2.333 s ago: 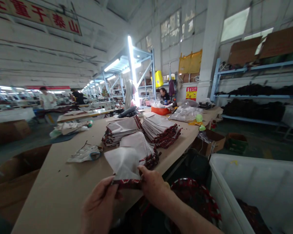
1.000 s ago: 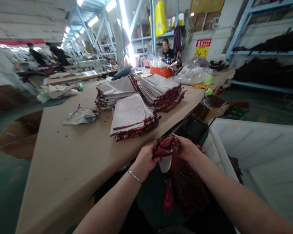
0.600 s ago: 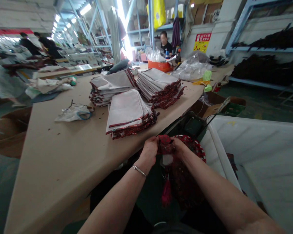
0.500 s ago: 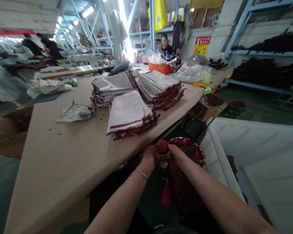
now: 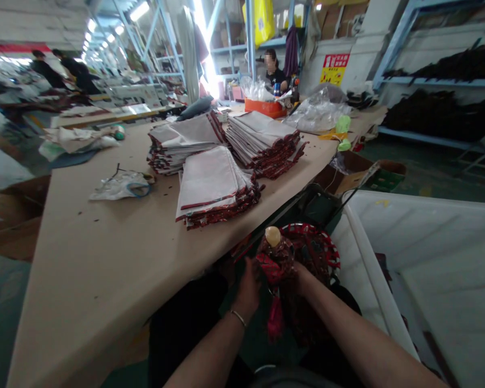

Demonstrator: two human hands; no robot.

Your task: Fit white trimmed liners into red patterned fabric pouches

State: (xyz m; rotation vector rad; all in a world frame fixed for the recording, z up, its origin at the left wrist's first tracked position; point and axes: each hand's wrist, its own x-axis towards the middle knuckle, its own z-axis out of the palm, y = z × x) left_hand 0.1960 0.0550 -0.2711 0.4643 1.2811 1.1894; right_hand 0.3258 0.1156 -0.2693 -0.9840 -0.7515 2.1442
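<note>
A pale rounded knob (image 5: pixel 272 236) pokes up below the table edge, with dark red patterned cloth (image 5: pixel 281 258) bunched around and under it. My right hand (image 5: pixel 304 280) grips this cloth from the right; its fingertips are hidden in the folds. Left of the cloth is my left hand (image 5: pixel 248 288), thumb raised and fingers apart, slightly blurred. Whether it touches the cloth I cannot tell. A pink-red piece (image 5: pixel 275 318) hangs beneath the bunch. Behind it stands a round red-and-white rimmed basket (image 5: pixel 334 253) with similar cloth in it.
Stacks of folded grey-white pieces with dark red edges (image 5: pixel 212 180) lie on the brown table (image 5: pixel 105 253). A crumpled white item (image 5: pixel 123 186) lies to their left. At right stands a large white bin (image 5: pixel 440 237). A person (image 5: pixel 275 75) sits beyond an orange container (image 5: pixel 264 108).
The knob, covered by red cloth before, is now bare at its top, and the cloth sits lower around it. My left hand has moved down and away from the cloth's top.
</note>
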